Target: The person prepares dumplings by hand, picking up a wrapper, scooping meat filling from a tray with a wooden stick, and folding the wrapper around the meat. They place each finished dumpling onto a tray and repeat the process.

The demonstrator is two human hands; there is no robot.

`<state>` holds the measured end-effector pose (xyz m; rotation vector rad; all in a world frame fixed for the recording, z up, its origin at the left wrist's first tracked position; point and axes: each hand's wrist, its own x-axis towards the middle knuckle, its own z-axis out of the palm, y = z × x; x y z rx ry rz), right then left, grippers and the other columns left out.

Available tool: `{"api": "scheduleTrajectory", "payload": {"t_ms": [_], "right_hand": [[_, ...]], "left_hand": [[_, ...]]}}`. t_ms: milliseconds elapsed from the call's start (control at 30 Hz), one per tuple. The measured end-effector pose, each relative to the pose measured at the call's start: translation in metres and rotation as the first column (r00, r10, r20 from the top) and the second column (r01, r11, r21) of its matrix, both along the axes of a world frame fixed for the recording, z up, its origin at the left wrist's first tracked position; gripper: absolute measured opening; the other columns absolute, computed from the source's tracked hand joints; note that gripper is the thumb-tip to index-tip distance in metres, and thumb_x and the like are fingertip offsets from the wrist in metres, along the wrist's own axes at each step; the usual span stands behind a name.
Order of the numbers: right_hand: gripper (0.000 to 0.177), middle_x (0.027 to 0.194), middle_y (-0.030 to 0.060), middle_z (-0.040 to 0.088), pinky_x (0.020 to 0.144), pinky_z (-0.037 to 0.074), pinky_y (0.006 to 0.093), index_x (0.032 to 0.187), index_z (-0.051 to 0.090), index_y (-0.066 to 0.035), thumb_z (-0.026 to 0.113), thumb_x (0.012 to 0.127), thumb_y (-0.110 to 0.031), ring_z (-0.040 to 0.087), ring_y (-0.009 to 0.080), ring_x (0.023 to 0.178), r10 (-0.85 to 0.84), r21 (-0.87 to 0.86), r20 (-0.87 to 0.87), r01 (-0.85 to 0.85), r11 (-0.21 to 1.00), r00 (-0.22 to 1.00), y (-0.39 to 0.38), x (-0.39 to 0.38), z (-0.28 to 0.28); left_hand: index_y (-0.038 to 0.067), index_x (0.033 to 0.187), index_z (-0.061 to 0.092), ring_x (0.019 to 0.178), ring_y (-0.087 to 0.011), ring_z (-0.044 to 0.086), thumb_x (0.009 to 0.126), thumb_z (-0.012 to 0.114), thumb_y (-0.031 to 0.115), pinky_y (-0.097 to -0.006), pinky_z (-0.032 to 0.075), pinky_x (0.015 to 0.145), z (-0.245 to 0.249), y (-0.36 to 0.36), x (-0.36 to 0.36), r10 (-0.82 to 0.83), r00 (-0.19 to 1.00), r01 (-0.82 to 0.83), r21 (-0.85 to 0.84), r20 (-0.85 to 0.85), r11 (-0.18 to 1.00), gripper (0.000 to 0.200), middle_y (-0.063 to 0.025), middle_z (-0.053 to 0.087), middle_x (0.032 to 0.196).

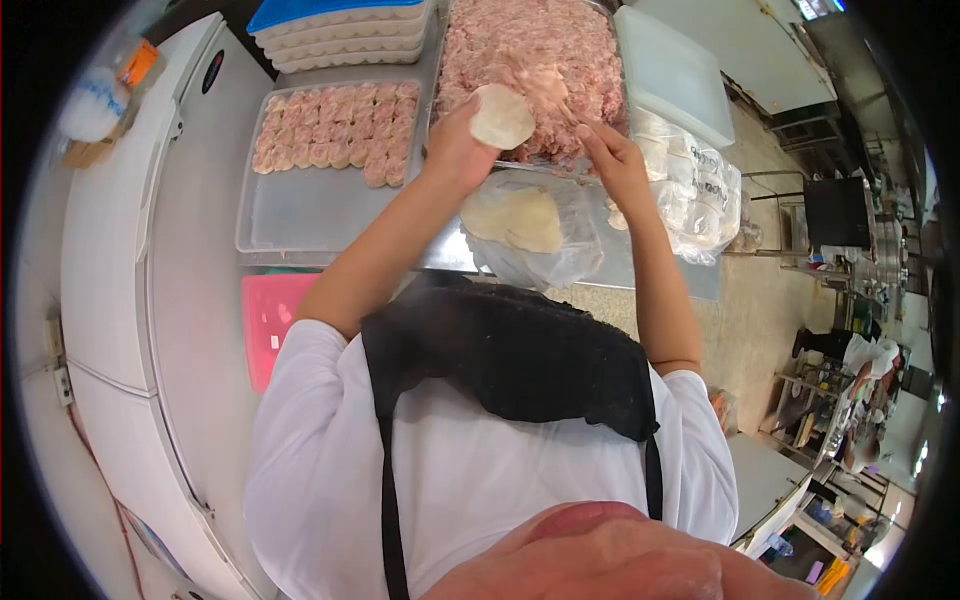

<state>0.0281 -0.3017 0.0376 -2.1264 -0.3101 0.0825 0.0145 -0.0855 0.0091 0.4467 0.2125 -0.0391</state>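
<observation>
On my left hand [456, 150] rests a round, pale dough wrapper [502, 117], held at the near edge of a deep tray of ground meat [540, 50]. My right hand [615, 162] is closed at that tray's near right side, its fingers pinching a thin tool whose end reaches the meat; its exact kind is hard to see. Just below the hands, a pile of loose wrappers [515, 220] lies on a clear plastic bag [575, 258]. Left of my left hand, rows of filled dumplings [340, 125] cover the far part of a shallow tray [300, 225].
Stacked white trays [340, 45] under a blue lid [320, 12] stand at the back left. A translucent plastic box [680, 75] and bagged wrapper packs [700, 190] sit at right. A pink tray [268, 325] is below the table edge, beside a fridge [190, 250].
</observation>
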Motion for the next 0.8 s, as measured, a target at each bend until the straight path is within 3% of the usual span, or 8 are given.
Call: {"api": "scheduleTrajectory", "payload": {"t_ms": [67, 167, 200, 333, 433, 600, 700, 800], "right_hand": [[0.035, 0.093, 0.0153, 0.066, 0.075, 0.048, 0.0301, 0.112, 0.064, -0.002, 0.059, 0.092, -0.031, 0.064, 0.0230, 0.085, 0.017, 0.000, 0.079, -0.017, 1.000, 0.997, 0.011, -0.004, 0.000], [0.031, 0.087, 0.0128, 0.064, 0.066, 0.047, 0.0331, 0.114, 0.063, 0.000, 0.060, 0.091, -0.021, 0.062, 0.0227, 0.073, 0.168, -0.211, 0.455, -0.078, 0.974, 0.875, 0.007, -0.004, -0.009], [0.030, 0.093, 0.0167, 0.065, 0.071, 0.048, 0.0394, 0.115, 0.063, -0.005, 0.060, 0.090, -0.020, 0.063, 0.0337, 0.082, 0.233, -0.307, 0.382, -0.115, 0.945, 0.894, -0.002, -0.005, 0.005], [0.025, 0.090, 0.0178, 0.063, 0.070, 0.048, 0.0434, 0.112, 0.062, -0.010, 0.057, 0.090, -0.019, 0.060, 0.0370, 0.084, 0.269, -0.703, 0.176, -0.070, 0.708, 0.947, -0.026, -0.017, 0.064], [0.025, 0.087, 0.0172, 0.061, 0.068, 0.048, 0.0436, 0.113, 0.060, -0.010, 0.057, 0.090, -0.018, 0.061, 0.0361, 0.082, 0.336, -0.556, 0.341, -0.100, 0.825, 0.878, -0.026, -0.014, 0.052], [0.028, 0.086, 0.0152, 0.061, 0.066, 0.049, 0.0439, 0.114, 0.059, -0.008, 0.057, 0.088, -0.016, 0.061, 0.0342, 0.081, 0.454, -0.791, 0.235, -0.102, 0.603, 0.859, -0.045, -0.006, 0.088], [0.028, 0.086, 0.0160, 0.061, 0.066, 0.049, 0.0430, 0.114, 0.059, -0.007, 0.057, 0.087, -0.016, 0.061, 0.0343, 0.082, 0.482, -0.647, 0.411, -0.124, 0.752, 0.774, -0.051, -0.001, 0.065], [0.026, 0.080, 0.0167, 0.059, 0.066, 0.049, 0.0410, 0.109, 0.063, -0.004, 0.055, 0.091, -0.022, 0.061, 0.0338, 0.079, 0.488, -0.526, 0.373, -0.253, 0.812, 0.789, -0.068, 0.018, 0.052]], "left_hand": [[-0.002, 0.132, 0.039, 0.125, -0.0333, 0.044, 0.099, 0.034, 0.037, -0.0480, 0.032, 0.108, 0.020, -0.017, 0.011, -0.018, 0.999, 0.022, -0.112, 0.034, 0.993, 0.051, -0.0192, 0.048, 0.132], [0.001, 0.135, 0.037, 0.129, -0.0355, 0.038, 0.098, 0.028, 0.049, -0.0516, 0.027, 0.110, 0.039, -0.030, 0.021, 0.009, 1.000, -0.004, -0.219, 0.023, 0.976, 0.061, -0.0189, 0.045, 0.136], [0.002, 0.135, 0.037, 0.130, -0.0361, 0.037, 0.097, 0.027, 0.051, -0.0525, 0.026, 0.110, 0.037, -0.027, 0.023, 0.016, 0.999, -0.022, -0.243, -0.028, 0.970, 0.063, -0.0186, 0.044, 0.137], [0.004, 0.141, 0.032, 0.132, -0.0363, 0.033, 0.095, 0.026, 0.057, -0.0542, 0.024, 0.110, 0.013, -0.022, 0.034, 0.148, 0.989, -0.144, -0.126, 0.029, 0.982, 0.070, -0.0177, 0.036, 0.144], [0.004, 0.142, 0.031, 0.132, -0.0363, 0.034, 0.094, 0.028, 0.058, -0.0542, 0.025, 0.109, 0.022, -0.032, 0.035, 0.137, 0.988, -0.133, -0.067, 0.069, 0.989, 0.072, -0.0181, 0.035, 0.144], [0.005, 0.140, 0.034, 0.128, -0.0368, 0.038, 0.094, 0.037, 0.054, -0.0533, 0.031, 0.106, 0.030, -0.046, 0.036, 0.124, 0.989, -0.113, -0.121, 0.083, 0.986, 0.068, -0.0172, 0.038, 0.142], [0.005, 0.140, 0.034, 0.126, -0.0378, 0.040, 0.093, 0.041, 0.049, -0.0548, 0.032, 0.104, 0.025, -0.059, 0.041, 0.145, 0.983, -0.138, -0.066, 0.111, 0.988, 0.065, -0.0167, 0.039, 0.141], [0.006, 0.139, 0.035, 0.125, -0.0377, 0.041, 0.093, 0.044, 0.041, -0.0559, 0.033, 0.104, 0.041, -0.075, 0.036, 0.194, 0.979, -0.187, -0.110, 0.064, 0.976, 0.059, -0.0165, 0.042, 0.137]]}}
